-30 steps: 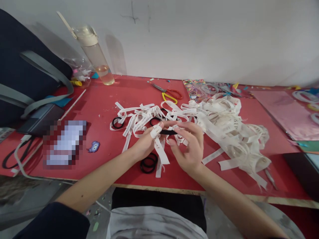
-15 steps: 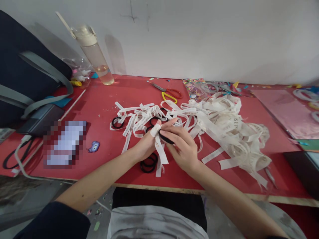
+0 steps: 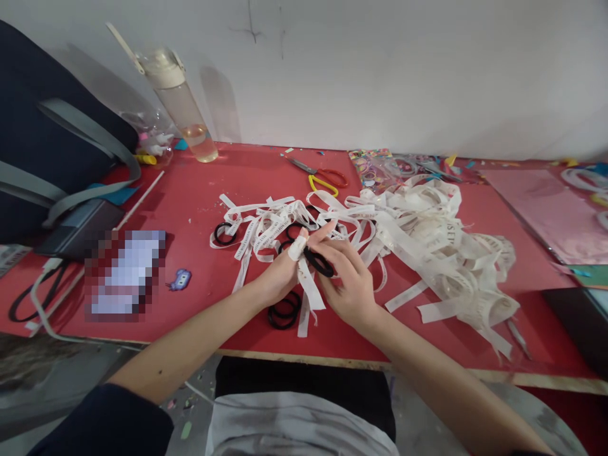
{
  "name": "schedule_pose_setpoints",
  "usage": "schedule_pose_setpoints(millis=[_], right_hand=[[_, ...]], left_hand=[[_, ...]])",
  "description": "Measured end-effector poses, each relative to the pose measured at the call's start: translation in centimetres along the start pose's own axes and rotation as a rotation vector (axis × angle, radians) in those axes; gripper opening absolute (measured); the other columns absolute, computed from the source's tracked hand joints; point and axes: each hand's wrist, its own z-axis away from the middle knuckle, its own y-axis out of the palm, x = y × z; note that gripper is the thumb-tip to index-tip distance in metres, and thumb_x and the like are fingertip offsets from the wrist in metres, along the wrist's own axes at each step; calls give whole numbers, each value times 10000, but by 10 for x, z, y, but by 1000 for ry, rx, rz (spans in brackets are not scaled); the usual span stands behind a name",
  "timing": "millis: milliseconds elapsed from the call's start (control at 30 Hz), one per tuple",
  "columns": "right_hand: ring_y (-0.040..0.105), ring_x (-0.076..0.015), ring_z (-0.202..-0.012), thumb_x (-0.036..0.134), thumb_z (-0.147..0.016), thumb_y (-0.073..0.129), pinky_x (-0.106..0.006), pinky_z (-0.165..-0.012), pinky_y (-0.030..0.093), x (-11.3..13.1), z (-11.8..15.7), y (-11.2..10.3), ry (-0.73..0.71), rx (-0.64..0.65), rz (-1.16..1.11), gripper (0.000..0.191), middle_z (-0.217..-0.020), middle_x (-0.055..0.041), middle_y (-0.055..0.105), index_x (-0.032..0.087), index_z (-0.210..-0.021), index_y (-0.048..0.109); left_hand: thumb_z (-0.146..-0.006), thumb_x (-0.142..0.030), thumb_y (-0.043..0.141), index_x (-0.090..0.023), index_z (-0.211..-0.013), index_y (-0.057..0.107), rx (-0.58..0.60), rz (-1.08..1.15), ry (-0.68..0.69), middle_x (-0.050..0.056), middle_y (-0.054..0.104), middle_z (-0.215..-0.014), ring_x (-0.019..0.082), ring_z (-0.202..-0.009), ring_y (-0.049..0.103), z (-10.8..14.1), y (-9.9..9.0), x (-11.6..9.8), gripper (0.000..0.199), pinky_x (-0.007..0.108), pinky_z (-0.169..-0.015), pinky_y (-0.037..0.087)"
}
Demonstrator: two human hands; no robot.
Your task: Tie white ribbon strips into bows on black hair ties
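Head camera view is showing two bare hands meeting above a red table [image 3: 204, 190]. The left hand [image 3: 280, 277] is pinching a white ribbon [image 3: 311, 291] near the thumb, and the free end is hanging below it. The right hand [image 3: 349, 283] is holding a black ring [image 3: 319, 263] in its bent fingers, which are lying close together; where its thumb is pressing, I cannot tell. This ring is touching the ribbon, between both hands. Near the left wrist, loose black rings [image 3: 280, 325] are lying on the table. Behind the hands, a tangle of printed ribbons [image 3: 270, 231] is spreading, and a larger ribbon heap [image 3: 439, 247] is lying to the right. Scissors [image 3: 327, 180] are resting farther back.
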Motion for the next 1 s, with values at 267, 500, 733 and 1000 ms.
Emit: schedule_pose_setpoints(millis=[267,500,733,1000], right_hand=[[664,-190,-953,103,-906,582,-316,-817,550,-5,4,0,9,-11,7,265,-1026,-69,659,267,-1082,693],[654,-176,-956,119,-945,523,-295,-800,545,-4,3,-2,-1,46,19,219,-994,-61,651,247,-1026,682],[610,-219,-1035,81,-842,592,-386,-887,511,-4,0,0,79,-5,-72,263,-1065,-71,628,233,-1056,582],[624,-156,-810,263,-754,687,-297,-761,537,-11,6,12,740,84,-628,196,-868,-8,632,211,-903,571]], left_hand=[[-898,-567,541,-236,-1302,632,-4,-14,82,76,724,-1162,251,-1185,614,0,-4,10,531,365,-1021,458],[-935,-572,458,-269,-1341,597,20,-57,46,67,724,-1146,222,-1194,602,6,1,3,525,359,-1043,427],[-938,-491,495,-283,-1374,566,-34,-407,235,55,673,-1137,212,-1172,547,6,0,-3,488,330,-1051,375],[-938,-386,541,-333,-1398,529,-88,-999,611,57,522,-1148,181,-977,475,13,-3,-14,463,311,-944,392]])
